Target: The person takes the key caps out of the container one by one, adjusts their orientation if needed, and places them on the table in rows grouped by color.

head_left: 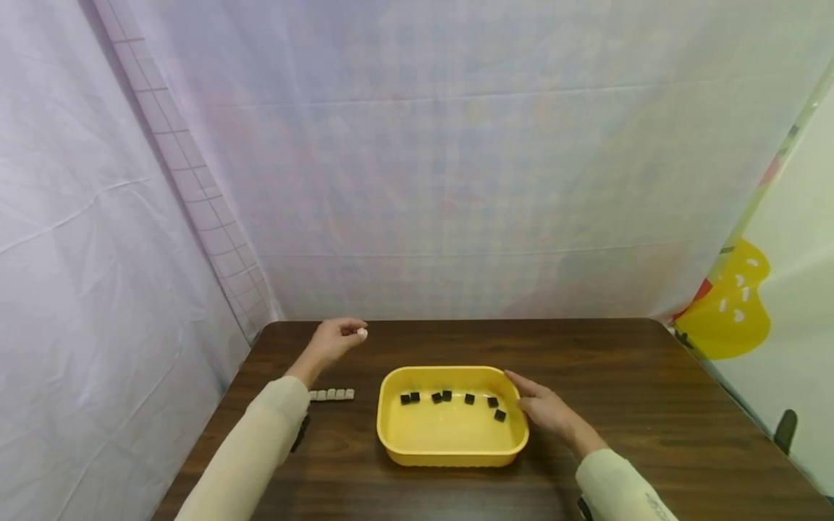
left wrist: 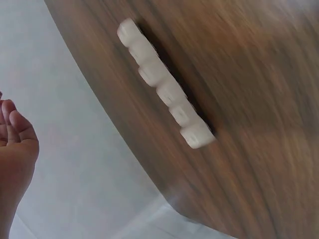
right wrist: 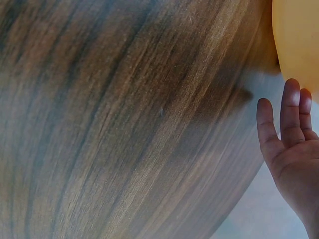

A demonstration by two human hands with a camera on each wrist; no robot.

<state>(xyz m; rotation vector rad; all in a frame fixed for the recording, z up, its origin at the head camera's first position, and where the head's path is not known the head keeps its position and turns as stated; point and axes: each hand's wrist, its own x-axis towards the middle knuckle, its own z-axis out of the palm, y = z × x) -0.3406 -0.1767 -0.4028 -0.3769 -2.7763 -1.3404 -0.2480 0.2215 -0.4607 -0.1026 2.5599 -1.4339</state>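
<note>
My left hand (head_left: 334, 340) is raised over the far left of the table, pinching a small white cube (head_left: 362, 332) between thumb and fingertips. Below it, near the forearm, a straight row of several white cubes (head_left: 332, 395) lies on the wood; the left wrist view shows the row (left wrist: 169, 93) close up, the cubes packed side by side. At the right end of a yellow tub (head_left: 449, 459), my right hand (head_left: 547, 411) rests against the rim. Its fingers (right wrist: 290, 107) look straight in the right wrist view, tips at the tub's outer wall.
Several small black cubes (head_left: 470, 399) lie scattered on the tub's floor, mostly toward its far side. The dark wood table (head_left: 606, 362) has a pale curtain (head_left: 456, 181) hanging behind it and a white sheet (head_left: 98, 289) along its left.
</note>
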